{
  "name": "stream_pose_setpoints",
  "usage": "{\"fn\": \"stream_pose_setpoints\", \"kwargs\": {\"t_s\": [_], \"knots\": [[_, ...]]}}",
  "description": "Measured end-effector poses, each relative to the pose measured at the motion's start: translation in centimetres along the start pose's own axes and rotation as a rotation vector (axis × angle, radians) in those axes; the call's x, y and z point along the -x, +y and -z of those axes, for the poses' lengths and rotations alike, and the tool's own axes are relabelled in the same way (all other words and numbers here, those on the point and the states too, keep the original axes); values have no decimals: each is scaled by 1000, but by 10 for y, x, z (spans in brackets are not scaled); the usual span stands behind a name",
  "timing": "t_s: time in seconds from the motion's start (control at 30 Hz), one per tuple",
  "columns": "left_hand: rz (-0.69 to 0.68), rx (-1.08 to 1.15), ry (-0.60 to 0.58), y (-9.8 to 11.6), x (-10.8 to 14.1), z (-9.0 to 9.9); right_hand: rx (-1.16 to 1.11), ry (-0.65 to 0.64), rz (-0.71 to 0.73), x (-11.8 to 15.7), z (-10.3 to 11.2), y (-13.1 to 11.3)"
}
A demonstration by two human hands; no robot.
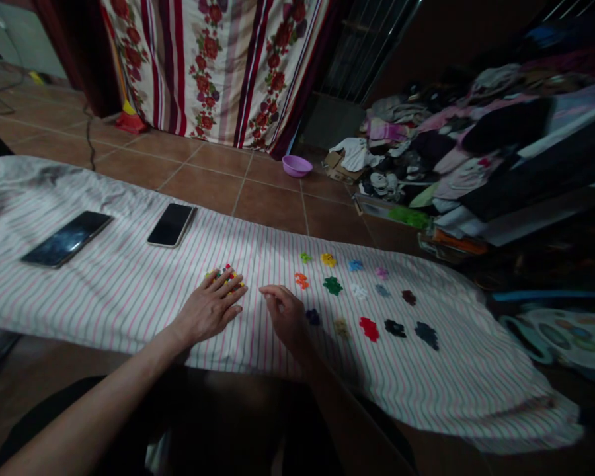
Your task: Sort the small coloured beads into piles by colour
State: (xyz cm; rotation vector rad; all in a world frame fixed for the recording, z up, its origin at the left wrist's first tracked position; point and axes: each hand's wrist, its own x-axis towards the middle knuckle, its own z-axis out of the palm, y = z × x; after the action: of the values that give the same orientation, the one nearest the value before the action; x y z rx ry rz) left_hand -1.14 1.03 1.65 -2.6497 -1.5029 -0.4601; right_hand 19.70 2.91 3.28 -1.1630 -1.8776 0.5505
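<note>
My left hand (pixel 211 307) lies flat with its fingers spread over a pile of small mixed-colour pieces (pixel 229 270), which it partly covers. To its right, my right hand (pixel 283 311) is held over the striped cloth (pixel 248 330) with its fingers curled and thumb close to the index finger; whether something small is between them cannot be made out. Beyond my right hand, single-colour piles lie in rough rows, among them orange (pixel 301 280), dark green (pixel 332 285), yellow (pixel 328 259), navy (pixel 313 317), red (pixel 369 328) and black (pixel 395 328).
Two dark-screened devices, a larger one (pixel 67 239) and a phone (pixel 171 225), rest on the cloth at the left. On the tiled floor behind stands a purple basin (pixel 297 166). Heaped clothes (pixel 426 132) fill the right background.
</note>
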Motion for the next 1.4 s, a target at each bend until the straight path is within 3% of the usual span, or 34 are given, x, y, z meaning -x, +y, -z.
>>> {"fn": "stream_pose_setpoints", "kwargs": {"t_s": [0.17,0.37,0.63,1.03,1.4], "knots": [[-32,-21,-5,-10,5,3,12,-99,23,1,-3,-2],[14,-77,21,-16,5,2,5,-108,10,-5,-5,2],[263,-187,157,-8,22,-3,-5,-117,-14,-8,-1,3],[313,-220,91,-8,19,-9,6,-119,-60,-9,-1,-1],[334,-166,-9,-19,-1,-4,7,-126,17,-22,-28,4]]}}
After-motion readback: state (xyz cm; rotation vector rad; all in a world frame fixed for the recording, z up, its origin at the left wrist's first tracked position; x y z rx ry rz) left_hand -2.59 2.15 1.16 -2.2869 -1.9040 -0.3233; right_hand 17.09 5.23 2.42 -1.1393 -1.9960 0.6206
